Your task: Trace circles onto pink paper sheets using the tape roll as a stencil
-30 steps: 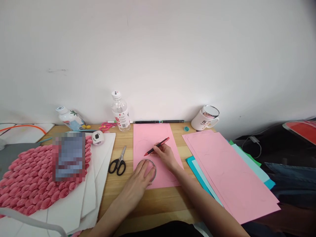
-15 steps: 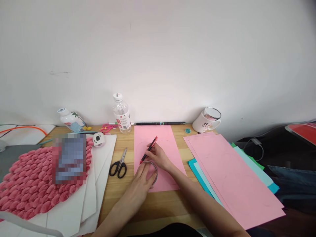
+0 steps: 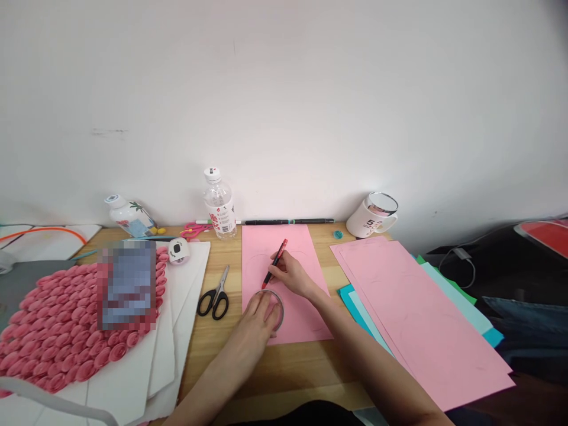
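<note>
A pink paper sheet (image 3: 290, 245) lies on the wooden desk in front of me. My left hand (image 3: 260, 322) lies flat, fingers spread, pressing a clear round lid (image 3: 278, 307) onto the sheet's near part. My right hand (image 3: 293, 275) is closed round a red pen (image 3: 275, 263). The pen's tip touches the paper at the lid's far rim. Faint curved pencil lines show higher up on the sheet.
Black scissors (image 3: 214, 296) lie left of the sheet. A water bottle (image 3: 219, 204), a black pen (image 3: 288, 222) and a tipped white mug (image 3: 373, 216) line the wall. More pink and teal sheets (image 3: 412, 307) lie right; a board of pink paper rolls (image 3: 57, 331) lies left.
My right hand has swung the pen round the lid's rim: from its right side a second ago, over to the left, now to the far edge. My left hand stayed on the lid.
</note>
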Available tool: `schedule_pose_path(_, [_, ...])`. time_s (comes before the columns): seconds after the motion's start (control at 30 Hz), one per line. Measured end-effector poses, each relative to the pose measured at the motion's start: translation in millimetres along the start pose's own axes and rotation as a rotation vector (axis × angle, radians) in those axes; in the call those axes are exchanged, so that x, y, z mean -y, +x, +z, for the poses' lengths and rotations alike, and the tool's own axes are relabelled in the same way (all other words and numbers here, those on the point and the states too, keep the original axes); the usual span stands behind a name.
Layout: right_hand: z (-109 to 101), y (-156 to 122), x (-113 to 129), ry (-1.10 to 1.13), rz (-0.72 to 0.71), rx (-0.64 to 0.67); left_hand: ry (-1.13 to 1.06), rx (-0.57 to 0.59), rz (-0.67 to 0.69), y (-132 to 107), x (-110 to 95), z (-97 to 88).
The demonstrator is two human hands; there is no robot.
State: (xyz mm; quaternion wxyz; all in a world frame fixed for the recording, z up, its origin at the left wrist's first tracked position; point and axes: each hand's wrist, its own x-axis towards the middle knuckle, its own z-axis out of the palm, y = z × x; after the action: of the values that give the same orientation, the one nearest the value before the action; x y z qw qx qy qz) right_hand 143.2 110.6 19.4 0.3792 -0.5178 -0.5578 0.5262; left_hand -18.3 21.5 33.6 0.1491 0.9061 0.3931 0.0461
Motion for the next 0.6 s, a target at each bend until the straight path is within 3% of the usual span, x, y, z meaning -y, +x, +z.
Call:
schedule_pose_path(0.33, [-28, -41, -13, 0.078, 0.021, -0.173, -0.086, 0.114, -0.071, 8, -8, -22.4])
schedule_pose_path(0.47, [-30, -62, -15, 0.183, 0.041, -0.274, -0.150, 0.169, -0.168, 11, -11, -35.7])
schedule_pose_path(0.6, [-26, -73, -19, 0.225, 0.013, -0.355, -0.188, 0.161, -0.187, 10, -8, -37.9])
